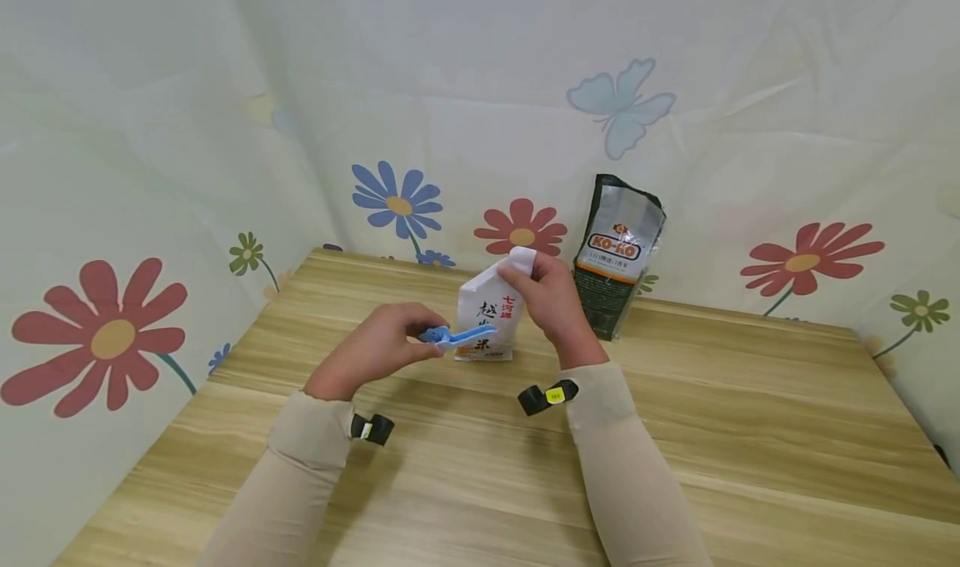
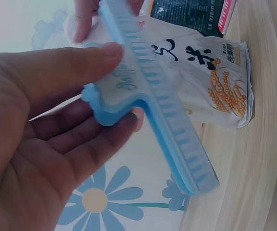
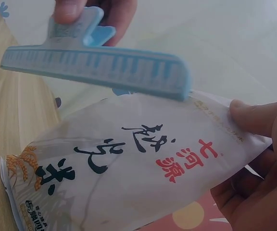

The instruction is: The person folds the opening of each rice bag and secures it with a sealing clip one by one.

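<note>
Standing on the bench point(image 1: 450, 467), the white bag point(image 1: 477, 293) read 七河源 in red, 越光米 in black, orange grain print near the base. Right hand point(image 1: 553, 307) pinched its top corner, thumb against fingers. Left hand point(image 1: 378, 346), nearly closed, pinched a blue clip point(image 3: 95, 68) with piano-key pattern, just beside the bag. Dark green-and-silver packet point(image 1: 615, 250), labelled KO-KO, stood behind, near the flower-print wall covering point(image 1: 480, 133).

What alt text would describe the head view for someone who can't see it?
A person's right hand pinches the top of a white bag on a wooden table, while the left hand holds a blue clip in front of it. To the right, a green-and-silver KO-KO bag stands before a flowered backdrop.
</note>
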A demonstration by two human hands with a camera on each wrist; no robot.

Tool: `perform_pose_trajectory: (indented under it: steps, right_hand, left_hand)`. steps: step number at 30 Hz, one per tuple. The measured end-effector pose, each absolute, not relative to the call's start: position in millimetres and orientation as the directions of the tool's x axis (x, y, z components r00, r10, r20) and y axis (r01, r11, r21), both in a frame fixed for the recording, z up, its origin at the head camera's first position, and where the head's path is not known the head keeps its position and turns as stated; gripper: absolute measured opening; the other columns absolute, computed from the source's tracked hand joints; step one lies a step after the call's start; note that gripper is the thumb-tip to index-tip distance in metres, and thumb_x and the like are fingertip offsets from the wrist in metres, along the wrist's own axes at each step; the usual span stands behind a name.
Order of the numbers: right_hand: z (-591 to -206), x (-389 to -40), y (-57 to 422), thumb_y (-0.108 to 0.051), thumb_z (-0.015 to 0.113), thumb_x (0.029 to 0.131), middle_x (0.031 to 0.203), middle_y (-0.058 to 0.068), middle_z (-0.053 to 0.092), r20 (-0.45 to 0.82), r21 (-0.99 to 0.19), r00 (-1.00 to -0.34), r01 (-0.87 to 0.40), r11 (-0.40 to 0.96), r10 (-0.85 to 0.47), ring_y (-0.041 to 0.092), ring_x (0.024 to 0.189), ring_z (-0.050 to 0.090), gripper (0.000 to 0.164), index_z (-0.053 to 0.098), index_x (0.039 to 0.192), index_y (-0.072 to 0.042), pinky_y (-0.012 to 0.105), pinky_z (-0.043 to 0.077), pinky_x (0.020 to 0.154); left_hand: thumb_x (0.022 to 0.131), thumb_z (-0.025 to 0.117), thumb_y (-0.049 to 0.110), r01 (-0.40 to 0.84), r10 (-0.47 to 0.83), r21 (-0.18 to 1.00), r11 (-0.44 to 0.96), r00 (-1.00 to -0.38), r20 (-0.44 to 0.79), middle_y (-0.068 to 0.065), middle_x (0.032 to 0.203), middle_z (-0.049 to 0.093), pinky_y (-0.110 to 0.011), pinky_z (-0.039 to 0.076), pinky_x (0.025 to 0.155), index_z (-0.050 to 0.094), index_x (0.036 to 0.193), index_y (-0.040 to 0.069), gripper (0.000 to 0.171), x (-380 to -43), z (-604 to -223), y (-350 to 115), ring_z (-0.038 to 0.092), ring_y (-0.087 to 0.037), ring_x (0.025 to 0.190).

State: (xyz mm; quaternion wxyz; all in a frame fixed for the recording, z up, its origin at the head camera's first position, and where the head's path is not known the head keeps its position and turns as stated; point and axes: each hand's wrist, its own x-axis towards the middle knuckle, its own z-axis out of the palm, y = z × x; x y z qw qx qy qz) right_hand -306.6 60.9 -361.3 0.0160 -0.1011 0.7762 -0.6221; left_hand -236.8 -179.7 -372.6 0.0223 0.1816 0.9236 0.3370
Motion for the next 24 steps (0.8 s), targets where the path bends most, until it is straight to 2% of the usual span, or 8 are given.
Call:
perform_pose_trajectory:
  steps: [8, 17, 24]
  right_hand:
    - [-361.7, -307.1, 61.4, -0.033, 0.067, 0.091, 0.114, 0.004, 0.067, 0.102, -0.97, -0.979, -0.137, 0.199, -0.176, 0.023, 0.101, 0.064, 0.03, 0.067, 0.116, -0.016, 0.04, 0.055, 0.088]
    - [-360.7, -305.6, 61.5, -0.032, 0.067, 0.092, 0.114, 0.004, 0.067, 0.102, -0.972, -0.979, -0.136, 0.192, -0.176, 0.023, 0.101, 0.064, 0.029, 0.067, 0.116, -0.016, 0.04, 0.055, 0.088]
    - [-359.7, -304.5, 61.4, -0.031, 0.067, 0.092, 0.115, 0.005, 0.067, 0.101, -0.97, -0.979, -0.136, 0.2, -0.176, 0.023, 0.099, 0.063, 0.029, 0.067, 0.117, -0.015, 0.04, 0.054, 0.089]
  left_hand:
    - [0.089, 0.072, 0.023, 0.303, 0.299, 0.655, 0.692, -0.946, 0.122, -0.004, 0.112, 0.069, -0.043, 0.054, 0.091, 0.066, 0.12, 0.01, 0.035, -237.2, -368.4, -182.8, 0.066, -0.019, 0.099]
    - [0.089, 0.071, 0.024, 0.339, 0.267, 0.626, 0.702, -0.941, 0.21, -0.003, 0.107, 0.068, -0.044, 0.053, 0.093, 0.068, 0.114, 0.011, 0.027, -237.3, -368.7, -186.5, 0.066, -0.018, 0.096]
    - [0.092, 0.066, 0.02, 0.356, 0.257, 0.615, 0.704, -0.934, 0.247, -0.009, 0.113, 0.069, -0.046, 0.054, 0.09, 0.065, 0.121, 0.007, 0.032, -237.2, -369.4, -189.2, 0.068, -0.024, 0.101]
